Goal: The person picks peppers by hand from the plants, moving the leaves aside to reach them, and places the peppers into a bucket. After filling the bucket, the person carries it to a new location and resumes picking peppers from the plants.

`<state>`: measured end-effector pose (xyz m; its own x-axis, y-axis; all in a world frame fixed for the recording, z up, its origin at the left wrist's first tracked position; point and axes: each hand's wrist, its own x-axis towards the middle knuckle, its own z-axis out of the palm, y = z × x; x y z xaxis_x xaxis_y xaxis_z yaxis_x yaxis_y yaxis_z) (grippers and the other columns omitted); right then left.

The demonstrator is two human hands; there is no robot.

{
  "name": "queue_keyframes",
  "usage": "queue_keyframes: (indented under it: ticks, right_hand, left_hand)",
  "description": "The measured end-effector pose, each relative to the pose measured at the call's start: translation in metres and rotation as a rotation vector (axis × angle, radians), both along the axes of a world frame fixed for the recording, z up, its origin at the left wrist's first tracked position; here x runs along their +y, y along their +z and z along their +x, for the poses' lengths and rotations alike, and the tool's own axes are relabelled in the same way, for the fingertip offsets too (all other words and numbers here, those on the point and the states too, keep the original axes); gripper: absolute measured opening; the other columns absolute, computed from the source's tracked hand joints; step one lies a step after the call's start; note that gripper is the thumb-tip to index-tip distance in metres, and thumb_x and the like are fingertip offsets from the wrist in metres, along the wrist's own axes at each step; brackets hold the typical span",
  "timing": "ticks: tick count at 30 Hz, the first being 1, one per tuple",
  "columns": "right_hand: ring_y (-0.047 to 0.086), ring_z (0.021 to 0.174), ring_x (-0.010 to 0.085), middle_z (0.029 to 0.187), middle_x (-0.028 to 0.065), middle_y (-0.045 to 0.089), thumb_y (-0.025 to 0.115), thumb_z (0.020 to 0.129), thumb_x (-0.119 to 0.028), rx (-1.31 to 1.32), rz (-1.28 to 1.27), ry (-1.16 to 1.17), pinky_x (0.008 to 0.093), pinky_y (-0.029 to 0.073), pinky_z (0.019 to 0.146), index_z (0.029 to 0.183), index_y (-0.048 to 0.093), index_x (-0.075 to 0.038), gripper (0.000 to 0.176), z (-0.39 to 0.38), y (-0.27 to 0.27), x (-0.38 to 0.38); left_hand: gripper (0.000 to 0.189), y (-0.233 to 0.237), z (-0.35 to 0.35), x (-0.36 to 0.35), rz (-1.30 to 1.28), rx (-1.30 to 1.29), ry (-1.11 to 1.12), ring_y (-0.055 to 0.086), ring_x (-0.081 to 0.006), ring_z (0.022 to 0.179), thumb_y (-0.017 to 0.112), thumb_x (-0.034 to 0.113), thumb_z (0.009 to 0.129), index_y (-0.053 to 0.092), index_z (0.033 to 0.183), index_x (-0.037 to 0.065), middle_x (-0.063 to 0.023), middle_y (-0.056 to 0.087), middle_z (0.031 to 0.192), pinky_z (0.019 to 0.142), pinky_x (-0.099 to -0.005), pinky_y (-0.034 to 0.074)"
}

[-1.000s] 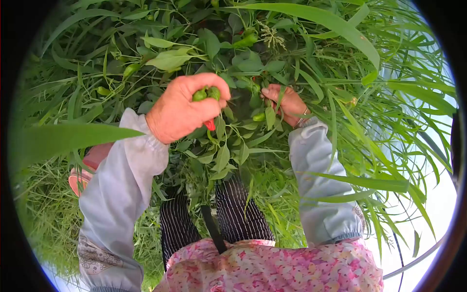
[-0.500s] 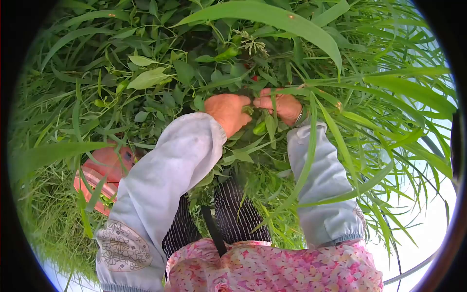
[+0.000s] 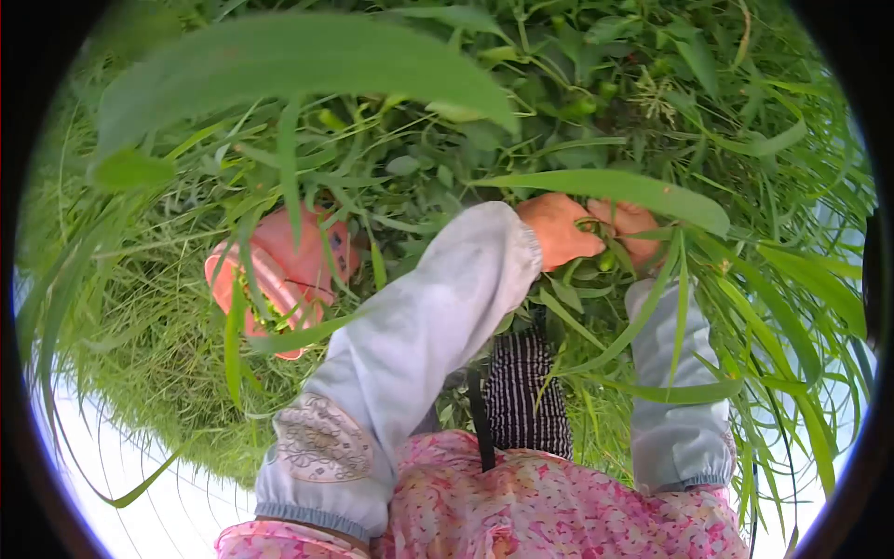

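Observation:
My left hand (image 3: pixel 559 231) is closed among the leaves of a pepper plant, its thumb and fingers curled around a small green pepper (image 3: pixel 588 224). Close beside it, my right hand (image 3: pixel 629 231) has its fingers bent together, nearly touching the left fingertips. A long grass blade (image 3: pixel 643 193) crosses over the right hand, and what those fingers grip is hidden. Another green pepper (image 3: pixel 607 260) hangs just under the two hands. Light grey sleeves cover both forearms.
To the left, a pink bucket (image 3: pixel 296 250) sits in the grass with green peppers (image 3: pixel 265 312) inside. A wide leaf (image 3: pixel 307 61) spans the upper left close to the camera. Tall grass (image 3: pixel 792 279) crowds the right side. More pepper foliage (image 3: pixel 559 70) lies beyond the hands.
The view has swung left, so hands and plants sit further right and the bucket shows more fully. Both hands stay close together at the plant; a green pepper now shows in the left fingers.

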<state>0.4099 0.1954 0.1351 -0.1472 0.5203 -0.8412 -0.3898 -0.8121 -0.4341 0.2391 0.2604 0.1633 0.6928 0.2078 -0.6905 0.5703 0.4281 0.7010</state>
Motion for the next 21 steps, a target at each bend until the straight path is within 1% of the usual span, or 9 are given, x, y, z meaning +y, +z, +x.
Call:
queue_keyframes:
  ticks: [3, 5, 7, 9, 11, 16, 19, 20, 21]
  right_hand:
    - [0.045, 0.052, 0.0061, 0.064, -0.0015, 0.054, 0.061, 0.083, -0.014, 0.11, 0.379, 0.116, 0.0203, 0.033, 0.049, 0.07, 0.059, -0.008, 0.014, 0.017, -0.061, -0.029]
    - [0.044, 0.051, 0.006, 0.066, -0.0012, 0.056, 0.062, 0.082, -0.013, 0.078, 0.456, 0.102, 0.0199, 0.032, 0.049, 0.07, 0.061, -0.007, 0.013, 0.004, -0.067, -0.027]
    - [0.043, 0.049, 0.0057, 0.067, -0.0012, 0.058, 0.062, 0.082, -0.014, -0.039, 0.343, 0.064, 0.0205, 0.032, 0.048, 0.071, 0.062, -0.006, 0.013, -0.01, -0.059, -0.026]
    - [0.042, 0.049, 0.0051, 0.069, -0.001, 0.059, 0.063, 0.082, -0.015, -0.155, 0.214, -0.009, 0.0205, 0.032, 0.047, 0.074, 0.062, -0.006, 0.012, -0.013, -0.046, -0.019]
    - [0.039, 0.047, 0.0034, 0.07, -0.0013, 0.06, 0.065, 0.081, -0.016, -0.256, 0.181, 0.003, 0.0195, 0.031, 0.044, 0.076, 0.062, -0.007, 0.011, 0.007, -0.061, -0.025]
    - [0.035, 0.044, 0.0026, 0.063, -0.0031, 0.053, 0.063, 0.082, -0.019, -0.266, 0.002, -0.062, 0.0186, 0.026, 0.04, 0.076, 0.057, -0.009, 0.014, -0.007, 0.0, 0.006]
    - [0.035, 0.049, 0.0008, 0.067, -0.0074, 0.05, 0.062, 0.083, -0.022, -0.194, -0.018, -0.171, 0.017, 0.027, 0.046, 0.083, 0.057, -0.01, 0.013, 0.004, -0.019, -0.008]
    - [0.035, 0.049, 0.0009, 0.064, -0.0078, 0.048, 0.06, 0.084, -0.023, -0.173, -0.02, -0.159, 0.017, 0.027, 0.046, 0.082, 0.056, -0.01, 0.014, 0.007, -0.019, -0.011]
    - [0.035, 0.049, 0.001, 0.062, -0.0082, 0.046, 0.059, 0.085, -0.024, -0.129, -0.003, -0.12, 0.017, 0.027, 0.047, 0.082, 0.056, -0.01, 0.014, 0.003, -0.01, -0.008]
  left_hand:
    - [0.024, 0.005, -0.021, -0.005, -0.108, 0.032, 0.084, 0.049, -0.0145, 0.04, 0.062, 0.029, 0.073, 0.062, 0.076, 0.005, -0.0042, 0.052, 0.05, 0.044, -0.0291, 0.042]
    - [0.026, -0.01, -0.033, -0.014, -0.11, -0.029, 0.152, 0.052, -0.0158, 0.041, 0.062, 0.032, 0.071, 0.063, 0.075, 0.005, -0.0056, 0.054, 0.051, 0.045, -0.0298, 0.043]
    - [0.028, -0.006, -0.044, -0.015, -0.167, -0.065, 0.197, 0.051, -0.0147, 0.04, 0.065, 0.031, 0.071, 0.063, 0.078, 0.003, -0.0054, 0.055, 0.051, 0.042, -0.029, 0.042]
    - [0.032, 0.015, -0.06, -0.023, -0.451, -0.252, 0.062, 0.05, -0.0132, 0.039, 0.068, 0.03, 0.071, 0.062, 0.085, 0.002, -0.0059, 0.055, 0.052, 0.04, -0.0272, 0.04]
    - [0.04, 0.055, -0.073, -0.036, -0.336, -0.225, -0.008, 0.048, -0.0113, 0.04, 0.072, 0.031, 0.069, 0.062, 0.094, 0.002, -0.0044, 0.054, 0.055, 0.038, -0.0251, 0.039]
    - [0.03, 0.084, -0.193, -0.046, -0.439, 0.131, 0.465, 0.051, -0.0059, 0.048, 0.068, 0.021, 0.077, 0.061, 0.099, 0.003, -0.0011, 0.059, 0.067, 0.04, -0.019, 0.039]
    - [0.032, 0.095, -0.287, -0.059, -0.091, 0.443, 0.741, 0.055, -0.0122, 0.05, 0.063, 0.022, 0.079, 0.06, 0.098, -0.002, -0.0087, 0.062, 0.076, 0.043, -0.0225, 0.044]
    - [0.032, 0.078, -0.326, -0.072, 0.122, 0.55, 0.801, 0.055, -0.0117, 0.05, 0.062, 0.024, 0.079, 0.06, 0.099, 0.0, -0.0076, 0.062, 0.076, 0.041, -0.0221, 0.042]
    - [0.031, 0.086, -0.348, -0.065, 0.101, 0.661, 0.744, 0.055, -0.0103, 0.052, 0.061, 0.024, 0.08, 0.059, 0.102, 0.002, -0.0055, 0.062, 0.076, 0.04, -0.0214, 0.042]
